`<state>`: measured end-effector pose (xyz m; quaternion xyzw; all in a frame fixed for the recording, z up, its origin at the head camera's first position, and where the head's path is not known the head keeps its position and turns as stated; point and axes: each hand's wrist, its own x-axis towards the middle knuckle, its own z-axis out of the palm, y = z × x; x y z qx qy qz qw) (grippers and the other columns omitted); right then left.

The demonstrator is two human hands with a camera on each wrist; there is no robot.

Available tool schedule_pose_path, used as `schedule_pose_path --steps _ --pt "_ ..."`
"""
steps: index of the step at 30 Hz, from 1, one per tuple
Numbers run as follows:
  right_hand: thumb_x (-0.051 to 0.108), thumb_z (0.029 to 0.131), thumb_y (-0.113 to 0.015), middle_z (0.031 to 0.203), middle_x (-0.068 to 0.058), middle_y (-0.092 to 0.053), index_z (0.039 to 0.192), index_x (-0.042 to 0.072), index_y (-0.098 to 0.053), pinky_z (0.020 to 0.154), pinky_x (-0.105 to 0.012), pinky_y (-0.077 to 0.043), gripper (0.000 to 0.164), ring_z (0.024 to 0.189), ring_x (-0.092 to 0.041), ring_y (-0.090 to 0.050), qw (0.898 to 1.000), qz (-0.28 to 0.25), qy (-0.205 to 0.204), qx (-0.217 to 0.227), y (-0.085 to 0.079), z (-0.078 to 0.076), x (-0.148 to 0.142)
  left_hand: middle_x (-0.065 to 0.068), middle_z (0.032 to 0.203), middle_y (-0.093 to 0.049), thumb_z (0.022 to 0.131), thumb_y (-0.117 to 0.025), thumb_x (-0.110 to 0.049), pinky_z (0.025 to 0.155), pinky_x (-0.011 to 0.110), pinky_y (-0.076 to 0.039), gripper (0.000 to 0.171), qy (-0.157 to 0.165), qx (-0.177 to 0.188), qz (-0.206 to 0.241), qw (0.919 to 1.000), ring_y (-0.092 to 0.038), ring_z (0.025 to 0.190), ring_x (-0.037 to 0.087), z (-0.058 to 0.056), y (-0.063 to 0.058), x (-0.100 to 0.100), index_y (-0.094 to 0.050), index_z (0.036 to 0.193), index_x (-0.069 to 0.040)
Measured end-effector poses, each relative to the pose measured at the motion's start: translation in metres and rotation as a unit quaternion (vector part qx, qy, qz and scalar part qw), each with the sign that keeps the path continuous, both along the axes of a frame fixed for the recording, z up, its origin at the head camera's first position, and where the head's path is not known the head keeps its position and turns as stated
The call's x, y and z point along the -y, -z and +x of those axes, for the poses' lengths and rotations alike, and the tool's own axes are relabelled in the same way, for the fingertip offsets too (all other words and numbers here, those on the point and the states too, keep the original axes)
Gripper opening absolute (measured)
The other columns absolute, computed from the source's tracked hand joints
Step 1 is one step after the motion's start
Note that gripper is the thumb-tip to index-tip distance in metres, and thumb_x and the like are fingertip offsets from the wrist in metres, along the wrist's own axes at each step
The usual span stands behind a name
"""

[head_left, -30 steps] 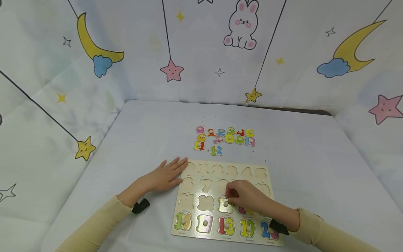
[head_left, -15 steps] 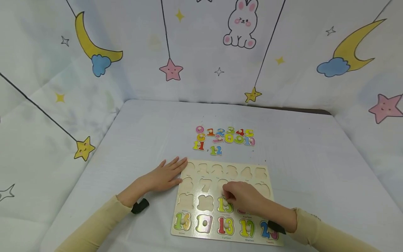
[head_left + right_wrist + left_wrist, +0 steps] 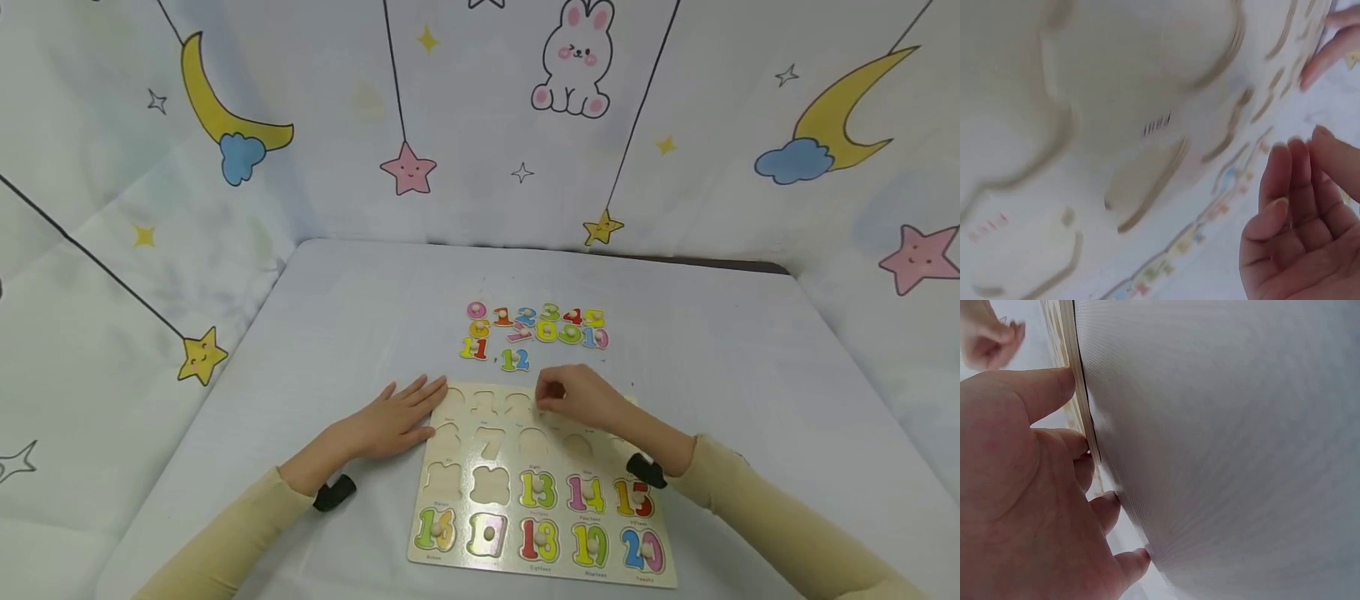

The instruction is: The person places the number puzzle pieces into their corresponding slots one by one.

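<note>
A wooden number puzzle board point(image 3: 467, 508) lies on the white table. My left hand point(image 3: 393, 421) rests flat, fingers spread, at its upper left edge; the left wrist view has the thumb and fingertips along the board's side point(image 3: 1070, 337). Over the top row of hollows hovers my right hand point(image 3: 581, 396), fingers loosely curled. Nothing sits between those fingers point(image 3: 1277, 175) in the right wrist view. The 13 piece point(image 3: 538, 490), 14 piece point(image 3: 585, 493) and 15 piece point(image 3: 634, 498) fill hollows, as does the whole bottom row. Just beyond the board lies the 12 piece point(image 3: 515, 359).
Loose number pieces lie in rows behind the board, among them the 0 piece point(image 3: 477, 310), 11 piece point(image 3: 474, 347) and 10 piece point(image 3: 596, 337). White cloth point(image 3: 480, 125) printed with moons, stars and a rabbit hangs around the table point(image 3: 360, 308).
My right hand has left the 13 piece and moved up across the board to its top row, uncovering 14 and 15. The left hand stays in place.
</note>
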<state>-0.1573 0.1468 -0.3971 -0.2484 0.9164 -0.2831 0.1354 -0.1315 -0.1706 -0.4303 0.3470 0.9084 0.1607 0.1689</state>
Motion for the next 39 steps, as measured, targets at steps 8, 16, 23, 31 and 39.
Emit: schedule_pose_path --steps 8,16,23,31,39 --pt "0.013 0.084 -0.07 0.092 -0.004 -0.063 0.108 0.005 -0.067 0.069 -0.032 -0.046 0.025 0.078 -0.018 -0.055 0.998 0.057 0.038 -0.009 0.006 -0.049 0.005 0.007 0.154 -0.015 0.099 -0.048 -0.032 0.103 0.062 -0.011 0.064 0.002 0.0 0.0 1.0 -0.009 0.139 0.03 0.0 0.0 -0.001 -0.02 0.149 -0.006" --pt "0.017 0.083 -0.072 0.115 -0.012 -0.06 0.126 0.004 -0.059 0.086 -0.04 -0.045 0.047 0.102 -0.026 -0.056 0.993 0.112 -0.01 -0.031 0.016 -0.068 0.01 0.007 0.154 -0.015 0.099 -0.047 -0.033 0.103 0.061 -0.011 0.064 0.004 -0.004 -0.002 1.0 -0.009 0.139 0.03 0.0 0.0 -0.001 -0.019 0.15 -0.006" --pt "0.026 0.08 -0.076 0.114 -0.013 -0.057 0.123 0.01 -0.063 0.079 -0.04 -0.047 0.047 0.096 -0.025 -0.054 0.984 0.158 -0.021 -0.073 0.024 -0.071 0.014 0.009 0.154 -0.016 0.099 -0.048 -0.031 0.102 0.062 -0.011 0.063 0.003 -0.003 -0.001 1.0 -0.01 0.139 0.031 0.0 -0.003 0.0 -0.02 0.149 -0.005" --pt "0.028 0.079 -0.077 0.106 -0.011 -0.054 0.122 0.012 -0.065 0.067 -0.034 -0.047 0.047 0.083 -0.021 -0.052 0.979 0.175 -0.006 -0.104 0.029 -0.069 0.019 0.008 0.154 -0.015 0.099 -0.048 -0.032 0.103 0.062 -0.011 0.064 0.003 -0.004 -0.003 1.0 -0.009 0.139 0.03 0.0 0.0 0.0 -0.02 0.149 -0.005" --pt "0.026 0.079 -0.077 0.107 -0.01 -0.056 0.12 0.012 -0.066 0.072 -0.037 -0.048 0.045 0.09 -0.023 -0.055 0.981 0.169 0.004 -0.1 0.032 -0.069 0.019 0.008 0.154 -0.015 0.099 -0.048 -0.032 0.102 0.062 -0.012 0.064 0.004 -0.006 0.002 1.0 -0.01 0.139 0.03 -0.001 0.001 0.001 -0.02 0.15 -0.006"
